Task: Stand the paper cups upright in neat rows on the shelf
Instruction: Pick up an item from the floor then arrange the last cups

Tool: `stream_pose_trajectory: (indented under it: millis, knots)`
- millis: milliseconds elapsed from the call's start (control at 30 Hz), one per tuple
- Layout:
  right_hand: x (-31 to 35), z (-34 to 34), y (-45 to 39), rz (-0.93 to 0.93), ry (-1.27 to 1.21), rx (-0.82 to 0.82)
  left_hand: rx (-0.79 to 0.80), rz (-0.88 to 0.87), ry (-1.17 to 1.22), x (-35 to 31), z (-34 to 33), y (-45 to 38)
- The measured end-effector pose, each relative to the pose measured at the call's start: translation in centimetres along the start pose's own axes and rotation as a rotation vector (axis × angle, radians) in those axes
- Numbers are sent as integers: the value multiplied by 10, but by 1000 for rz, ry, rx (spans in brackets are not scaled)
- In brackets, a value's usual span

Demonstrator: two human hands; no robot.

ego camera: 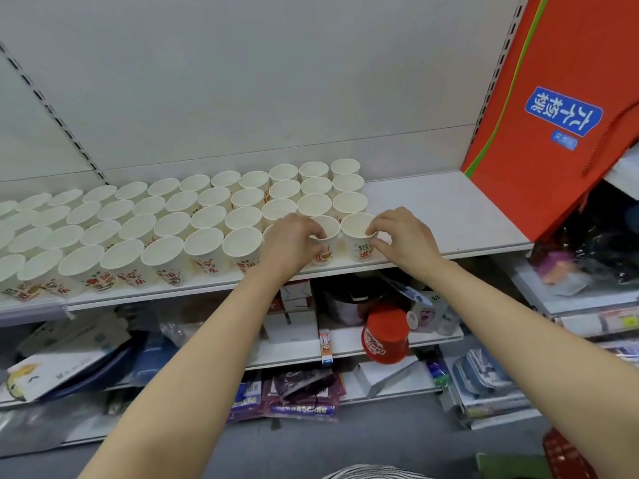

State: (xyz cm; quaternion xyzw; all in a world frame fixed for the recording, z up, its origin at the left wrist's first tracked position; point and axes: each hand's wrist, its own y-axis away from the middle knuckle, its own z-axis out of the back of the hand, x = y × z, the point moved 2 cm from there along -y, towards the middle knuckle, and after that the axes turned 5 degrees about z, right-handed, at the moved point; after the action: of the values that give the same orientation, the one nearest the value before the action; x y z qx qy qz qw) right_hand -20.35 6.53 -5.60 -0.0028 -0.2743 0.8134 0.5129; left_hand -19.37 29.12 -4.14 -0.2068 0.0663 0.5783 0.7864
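White paper cups (204,243) stand upright, mouths up, in rows on the shelf (432,209), filling it from the left end to about the middle. The rows run from the back wall to the front edge, cups touching or just beside each other; red print shows on the front ones.

At the right end of the front row, two cups are in the hands. The left hand (294,242) grips the left cup (325,242), fingers curled over its rim and the thumb on the near side. The right hand (404,236) pinches the rim of the end cup (358,236), thumb and forefinger closed on its right side. Both cups stand near the front edge, just beside each other.

The right part of the shelf is bare up to a red box (553,108) leaning at the right end. Below, lower shelves hold mixed goods, among them a red tub (385,337).
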Motion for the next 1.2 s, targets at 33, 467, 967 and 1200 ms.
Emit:
stream_pose_trajectory:
  millis: [33,467,967,1200]
  knots:
    - [0,0,0,12,5,-9,-4,-3,3,-1,-1,0]
    - [0,-1,-1,74,-10,-62,-31,-66,41,-1,10,2]
    - [38,-19,-3,130,53,-232,-227,52,-70,73,39,57]
    - [56,-33,-13,182,84,-184,-184,52,-108,62,25,47]
